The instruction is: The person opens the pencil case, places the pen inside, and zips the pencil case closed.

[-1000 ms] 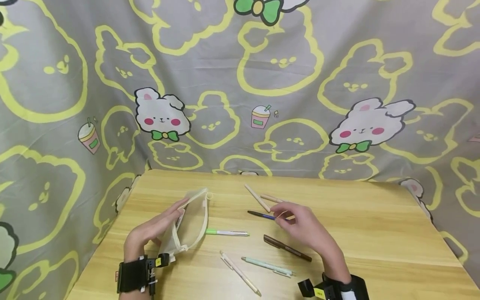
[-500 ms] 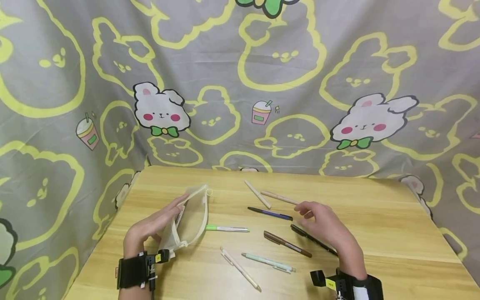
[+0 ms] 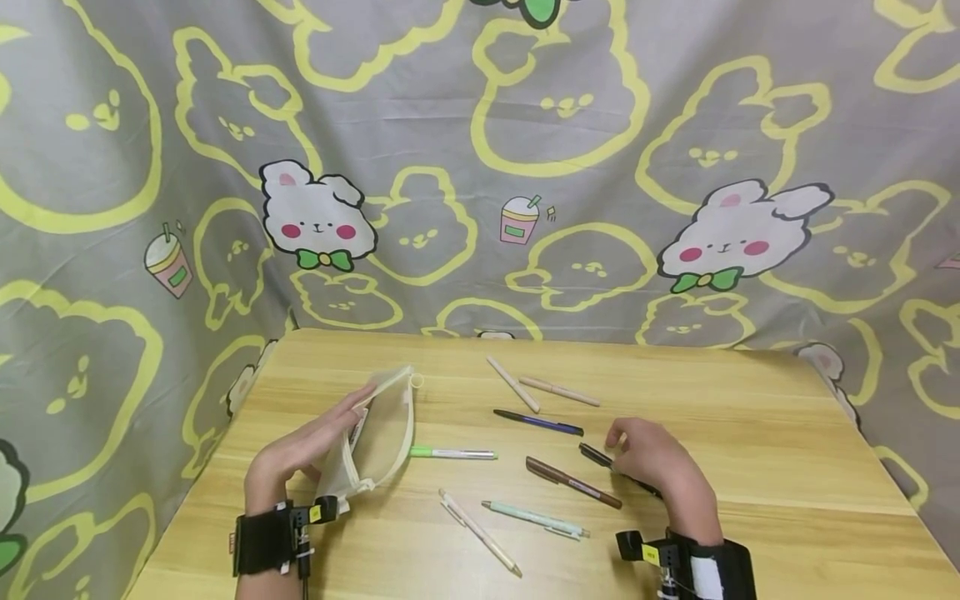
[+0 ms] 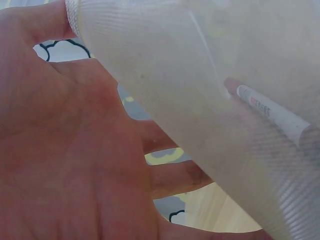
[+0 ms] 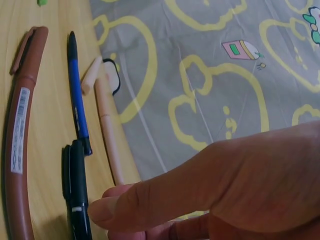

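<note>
My left hand (image 3: 311,442) holds a translucent zip pouch (image 3: 386,437) on the table's left side, its mouth spread to the right. Through its wall in the left wrist view a pen with a white label (image 4: 272,107) shows inside. The left fingers lie behind the pouch. My right hand (image 3: 656,458) is low over a black capped pen (image 3: 596,454), thumb and fingers bent. In the right wrist view the thumb is right beside the black pen (image 5: 77,200), with the fingertips on the same side; whether they touch it I cannot tell.
Around the right hand lie a blue pen (image 3: 538,422), a brown pen (image 3: 573,482), a mint pen (image 3: 536,519), a cream pen (image 3: 480,533) and two beige pens, one (image 3: 513,383) slanted. A green-capped pen (image 3: 453,454) lies by the pouch. Patterned cloth (image 3: 435,250) hangs behind the table.
The right hand has moved away from the blue pen, rightward, then down over the black pen. The blue pen stays on the table. The left hand and pouch keep their place.
</note>
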`<act>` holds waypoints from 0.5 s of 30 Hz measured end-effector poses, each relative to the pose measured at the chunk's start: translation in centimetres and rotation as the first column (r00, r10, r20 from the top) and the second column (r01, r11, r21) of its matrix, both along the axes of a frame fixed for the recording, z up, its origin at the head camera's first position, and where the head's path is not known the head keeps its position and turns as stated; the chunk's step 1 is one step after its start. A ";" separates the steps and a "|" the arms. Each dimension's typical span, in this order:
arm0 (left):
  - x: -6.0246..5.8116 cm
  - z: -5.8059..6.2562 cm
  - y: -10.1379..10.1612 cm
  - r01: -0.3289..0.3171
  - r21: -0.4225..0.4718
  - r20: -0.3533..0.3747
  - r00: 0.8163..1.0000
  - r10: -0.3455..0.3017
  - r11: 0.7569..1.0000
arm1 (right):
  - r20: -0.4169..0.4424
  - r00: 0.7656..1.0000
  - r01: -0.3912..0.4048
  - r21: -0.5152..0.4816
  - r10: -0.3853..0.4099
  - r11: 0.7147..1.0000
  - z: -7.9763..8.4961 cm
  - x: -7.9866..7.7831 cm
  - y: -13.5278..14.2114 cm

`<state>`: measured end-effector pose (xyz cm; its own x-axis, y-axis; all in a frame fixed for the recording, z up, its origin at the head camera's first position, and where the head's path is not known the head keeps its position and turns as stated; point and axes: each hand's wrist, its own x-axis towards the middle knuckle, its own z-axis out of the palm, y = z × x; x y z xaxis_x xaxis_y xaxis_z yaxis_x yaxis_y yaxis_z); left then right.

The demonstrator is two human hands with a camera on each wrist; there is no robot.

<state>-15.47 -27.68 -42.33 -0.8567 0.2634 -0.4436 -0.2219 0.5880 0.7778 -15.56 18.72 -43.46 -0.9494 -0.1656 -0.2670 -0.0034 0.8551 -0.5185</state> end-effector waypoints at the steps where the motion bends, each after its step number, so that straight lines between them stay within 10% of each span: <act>1: 0.0 0.0 0.0 0.000 -0.002 0.000 1.000 0.000 1.000 | 0.010 1.000 0.007 0.001 -0.007 1.000 0.0 0.0 0.1; 15: -0.1 -0.1 0.0 0.010 -0.004 -0.001 1.000 -0.010 1.000 | 0.037 0.999 -0.026 0.128 0.022 0.991 -0.8 0.1 0.1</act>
<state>-15.53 -27.69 -42.38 -0.8547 0.2701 -0.4433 -0.2149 0.5931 0.7759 -15.46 18.82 -44.27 -0.9350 -0.1502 -0.3214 -0.0080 0.9146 -0.4042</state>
